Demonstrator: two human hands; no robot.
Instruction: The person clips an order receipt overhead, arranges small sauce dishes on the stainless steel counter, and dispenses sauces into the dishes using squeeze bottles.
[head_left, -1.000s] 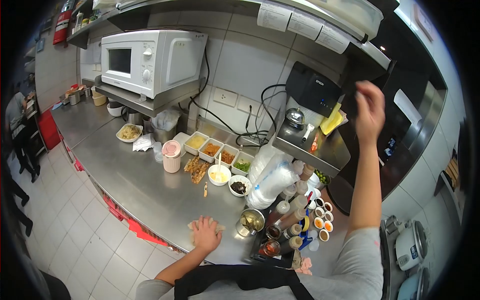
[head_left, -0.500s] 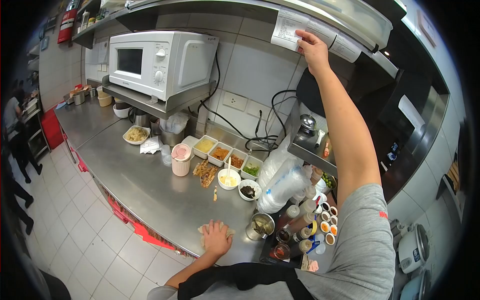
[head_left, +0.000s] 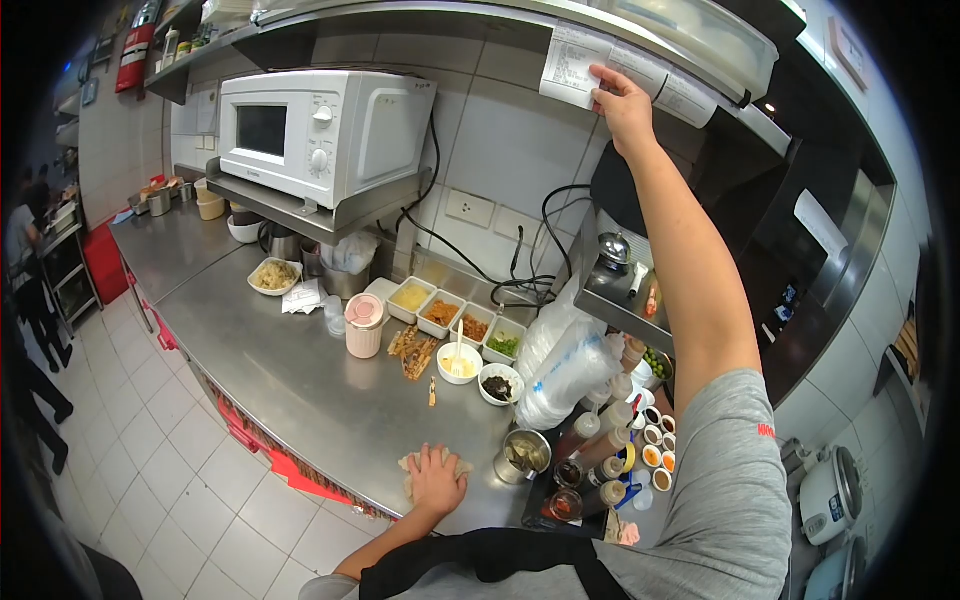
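My left hand (head_left: 439, 482) lies with fingers spread on a beige cloth (head_left: 466, 466), pressing it to the steel counter near its front edge. My raised right hand (head_left: 624, 106) has its thumb and index finger at the right edge of a printed order slip (head_left: 572, 62) under the overhead shelf; the fingertips are closed on the slip. Further order slips (head_left: 686, 98) hang to the right of it. Nearest to my left hand stands a metal pot (head_left: 523, 456). Beyond it are a bowl of dark food (head_left: 497, 384) and a white bowl with a spoon (head_left: 459, 364).
White tubs of toppings (head_left: 440, 313) line the back of the steel counter (head_left: 300, 385), beside a pink-lidded container (head_left: 364, 327). A microwave (head_left: 325, 135) sits on a wall shelf. Squeeze bottles (head_left: 600, 444) and small sauce cups (head_left: 653, 456) crowd the right. People (head_left: 40, 265) stand far left.
The view has tilted slightly. My right hand stays at the order slip, with small finger movement, and my left hand remains on the cloth.
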